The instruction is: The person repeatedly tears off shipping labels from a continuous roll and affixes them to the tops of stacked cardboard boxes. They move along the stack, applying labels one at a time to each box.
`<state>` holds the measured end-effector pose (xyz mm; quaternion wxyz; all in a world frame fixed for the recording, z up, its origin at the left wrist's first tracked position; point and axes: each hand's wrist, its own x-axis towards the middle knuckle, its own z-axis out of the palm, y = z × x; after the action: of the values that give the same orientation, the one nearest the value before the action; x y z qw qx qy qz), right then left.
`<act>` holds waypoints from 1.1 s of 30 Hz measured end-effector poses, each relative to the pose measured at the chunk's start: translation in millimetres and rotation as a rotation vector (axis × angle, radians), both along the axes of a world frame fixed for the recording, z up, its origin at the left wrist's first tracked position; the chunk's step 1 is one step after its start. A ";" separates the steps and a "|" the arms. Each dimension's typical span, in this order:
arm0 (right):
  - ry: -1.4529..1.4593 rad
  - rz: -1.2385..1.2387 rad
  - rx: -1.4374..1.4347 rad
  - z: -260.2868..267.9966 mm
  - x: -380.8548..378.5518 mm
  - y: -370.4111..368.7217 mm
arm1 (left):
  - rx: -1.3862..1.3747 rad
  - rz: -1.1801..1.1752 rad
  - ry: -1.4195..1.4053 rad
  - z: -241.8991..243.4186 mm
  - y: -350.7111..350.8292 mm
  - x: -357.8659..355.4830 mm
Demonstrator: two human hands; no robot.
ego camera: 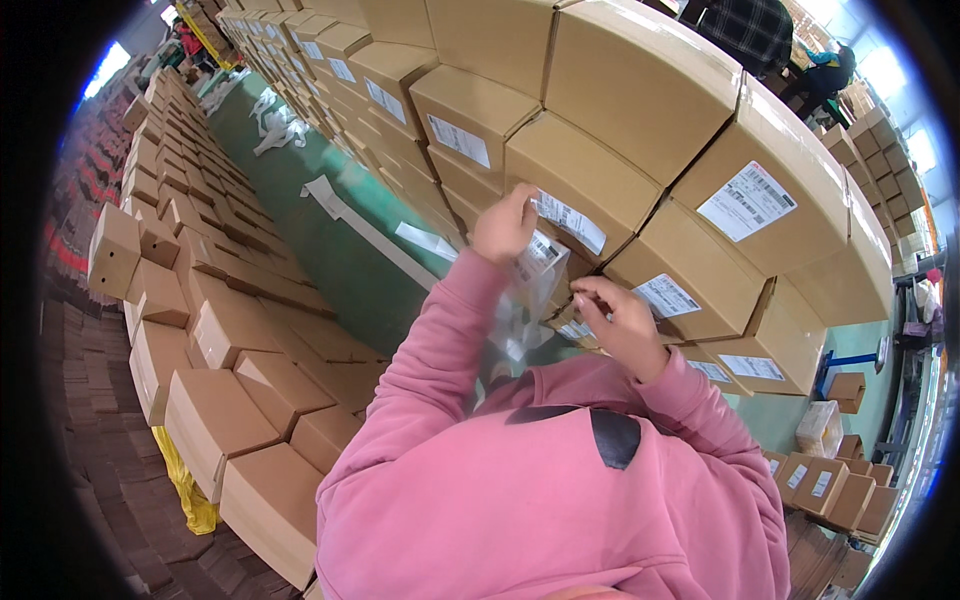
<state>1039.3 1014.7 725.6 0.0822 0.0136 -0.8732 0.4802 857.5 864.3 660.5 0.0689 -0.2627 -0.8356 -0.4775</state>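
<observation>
My left hand (506, 221) has its fingers closed on the top end of a strip of printed labels (541, 259), which hangs on translucent backing between me and the stacked cartons. Just behind that hand, a white label (571, 220) lies against the side of a cardboard carton (581, 169). My right hand (616, 319) is a little lower and to the right, thumb and forefinger close together, near the seam between cartons; whether it pinches something I cannot tell. Beside it, a carton (690, 270) bears a label (666, 295). A larger carton (772, 180) above has another label (748, 201).
Cartons (225, 405) are stacked on the left. Across the green floor (337, 247) lie a long paper strip (390, 251) and crumpled backing paper (279, 129). Small boxes (821, 484) and a white basket (819, 429) stand at lower right. Other people (750, 30) are beyond the stack.
</observation>
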 end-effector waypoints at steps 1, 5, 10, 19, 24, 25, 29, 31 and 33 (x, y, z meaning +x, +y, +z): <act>-0.069 -0.004 -0.060 -0.2 -5.5 2.5 | 0.011 -0.002 0.020 -7.1 0.8 0.9; -0.286 0.010 -0.299 -3.1 -32.9 11.4 | -0.019 0.014 0.097 -37.9 5.1 4.9; -0.251 -0.062 -0.464 -12.7 -48.7 15.2 | -0.097 0.039 -0.017 -54.6 6.1 6.1; -0.211 -0.086 -0.427 -47.7 -31.1 19.5 | -0.191 0.013 -0.101 -55.3 3.4 6.6; -0.418 -0.148 -0.455 -82.4 -31.3 30.0 | -0.179 -0.010 -0.110 -62.3 5.5 2.3; -0.427 -0.145 -0.435 -83.9 -31.8 30.2 | -0.167 -0.017 -0.096 -62.9 5.5 2.6; -0.428 -0.104 -0.380 -47.7 -20.8 24.1 | -0.278 -0.074 -0.126 -46.8 -0.9 17.7; -0.219 0.033 -0.314 -6.7 -6.0 21.4 | -0.185 -0.228 -0.124 -21.6 -6.8 33.9; 0.014 -0.024 -0.103 44.2 15.1 35.5 | 0.027 -0.405 -0.123 15.1 -4.4 58.7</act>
<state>1054.4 1050.2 769.8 0.0946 0.0024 -0.8469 0.5232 916.2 859.9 675.5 -0.0762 -0.3945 -0.7620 -0.5079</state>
